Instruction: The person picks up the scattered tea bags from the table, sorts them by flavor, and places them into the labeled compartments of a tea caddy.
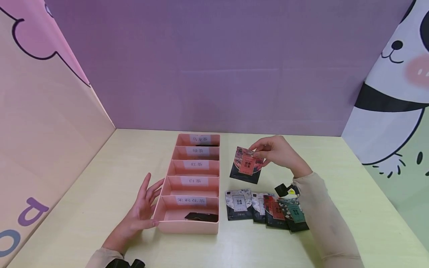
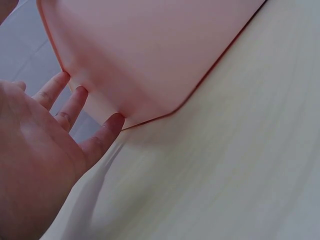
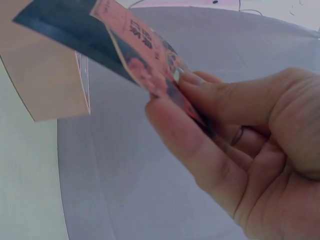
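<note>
My right hand [image 1: 277, 153] pinches a dark tea sachet [image 1: 246, 166] with a red label by its upper right corner. It holds the sachet up, to the right of a pink divided box [image 1: 187, 227]. In the right wrist view, thumb and forefinger meet on the sachet [image 3: 137, 37], which is tilted. With its fingers spread, my left hand [image 1: 142, 208] rests against the box's left side near the front corner. Several fingertips touch the pink wall [image 2: 135, 55] in the left wrist view. Dark packets lie in the front compartment [image 1: 202, 216] and the rearmost one [image 1: 206, 145].
Right of the box, several tea sachets lie in an overlapping row: a grey-white one [image 1: 239, 204], another pale one [image 1: 259, 207], a red one [image 1: 276, 212] and a green one [image 1: 294, 215]. White labels mark the compartments. A purple wall [image 1: 228, 74] closes the back of the table.
</note>
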Motion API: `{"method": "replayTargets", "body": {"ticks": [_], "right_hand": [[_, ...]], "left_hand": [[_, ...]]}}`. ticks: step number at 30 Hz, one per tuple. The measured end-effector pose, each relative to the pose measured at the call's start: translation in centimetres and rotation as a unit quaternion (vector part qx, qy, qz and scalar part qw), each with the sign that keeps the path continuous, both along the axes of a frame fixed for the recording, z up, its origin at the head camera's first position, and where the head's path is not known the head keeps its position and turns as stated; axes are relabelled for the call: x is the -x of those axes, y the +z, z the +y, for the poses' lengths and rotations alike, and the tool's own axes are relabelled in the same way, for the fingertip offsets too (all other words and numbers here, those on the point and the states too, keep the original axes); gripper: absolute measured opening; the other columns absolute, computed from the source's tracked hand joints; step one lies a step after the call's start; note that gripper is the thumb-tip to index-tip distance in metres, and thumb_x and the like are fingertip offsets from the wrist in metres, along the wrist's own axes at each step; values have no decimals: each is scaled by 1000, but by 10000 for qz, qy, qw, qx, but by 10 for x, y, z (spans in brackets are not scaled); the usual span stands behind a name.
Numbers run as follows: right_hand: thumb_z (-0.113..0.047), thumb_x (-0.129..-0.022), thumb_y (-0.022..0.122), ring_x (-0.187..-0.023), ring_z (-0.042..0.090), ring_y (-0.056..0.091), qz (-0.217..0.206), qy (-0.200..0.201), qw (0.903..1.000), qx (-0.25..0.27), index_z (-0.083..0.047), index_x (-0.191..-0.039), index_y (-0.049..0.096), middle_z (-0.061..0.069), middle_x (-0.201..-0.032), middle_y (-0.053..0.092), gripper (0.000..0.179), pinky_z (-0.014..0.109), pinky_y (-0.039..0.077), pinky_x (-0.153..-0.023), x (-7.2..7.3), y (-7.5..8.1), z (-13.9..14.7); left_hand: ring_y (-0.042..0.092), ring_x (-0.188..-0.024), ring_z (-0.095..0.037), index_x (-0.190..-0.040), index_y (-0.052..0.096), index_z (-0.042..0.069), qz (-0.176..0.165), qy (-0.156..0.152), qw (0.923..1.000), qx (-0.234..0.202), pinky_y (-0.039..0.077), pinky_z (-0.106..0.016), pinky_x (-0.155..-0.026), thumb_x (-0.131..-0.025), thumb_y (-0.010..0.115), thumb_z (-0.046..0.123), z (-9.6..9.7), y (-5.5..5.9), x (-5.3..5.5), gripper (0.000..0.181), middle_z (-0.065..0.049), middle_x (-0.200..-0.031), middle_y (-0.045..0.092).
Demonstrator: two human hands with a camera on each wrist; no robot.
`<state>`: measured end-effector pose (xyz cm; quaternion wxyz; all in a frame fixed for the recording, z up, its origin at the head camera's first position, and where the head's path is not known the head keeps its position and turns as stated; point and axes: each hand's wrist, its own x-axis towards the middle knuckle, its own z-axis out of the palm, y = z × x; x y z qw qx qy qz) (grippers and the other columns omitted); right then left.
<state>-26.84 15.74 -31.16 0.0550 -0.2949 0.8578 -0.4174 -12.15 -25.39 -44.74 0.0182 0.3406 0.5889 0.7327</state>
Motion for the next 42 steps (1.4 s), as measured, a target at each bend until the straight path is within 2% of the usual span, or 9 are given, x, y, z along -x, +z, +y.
{"method": "replayTargets", "body": {"ticks": [8,17,26,32,35,37,42], "right_hand": [[2,-91,67,-70,21,69,-6,63,10000,63,1,-110,73,7,-80,69,19,43,59,-63,7,5,-26],[4,-91,67,-67,21,67,346,9,9986,398,2,-106,74,8,-76,69,17,41,58,-61,6,6,-50],[8,-90,66,-69,25,70,494,33,9905,1282,6,-106,73,12,-76,68,18,34,58,-58,7,-7,-75],[7,-89,67,-77,25,71,714,-53,9845,1601,4,-106,74,15,-92,70,19,32,58,-59,2,-17,-92],[5,-90,67,-79,21,70,957,-44,9830,1569,1,-105,75,12,-98,72,18,31,57,-60,-2,-23,-98],[5,-90,68,-78,19,68,1260,58,9812,1464,-1,-104,76,10,-96,72,17,31,57,-62,-4,-27,-100],[8,-88,68,-77,17,64,2232,684,9680,925,0,-102,75,9,-94,71,18,29,54,-67,-10,-37,-103]], "left_hand": [[27,-144,-9,-157,-20,21,-159,176,9996,123,29,-23,-111,-77,71,-7,-1,-1,-1,124,3,-161,22],[28,-144,-9,-157,-19,20,-105,96,9999,71,29,-23,-111,-78,69,-9,-1,-2,1,122,2,-161,23],[26,-145,-10,-157,-18,19,3,10,10000,59,28,-23,-111,-78,67,-12,0,2,0,120,0,-162,21],[27,-145,-10,-157,-18,20,-6,121,9998,185,29,-23,-111,-79,69,-8,0,3,0,120,0,-162,20],[26,-145,-9,-157,-18,21,-61,100,9998,170,28,-23,-111,-79,69,-8,-1,2,0,120,1,-162,20],[26,-145,-10,-157,-19,20,-50,78,9998,161,28,-24,-111,-79,68,-9,-1,1,1,121,0,-162,20],[27,-145,-8,-157,-20,21,-126,167,9995,231,29,-24,-111,-78,70,-5,-1,0,0,122,3,-162,21]]}}
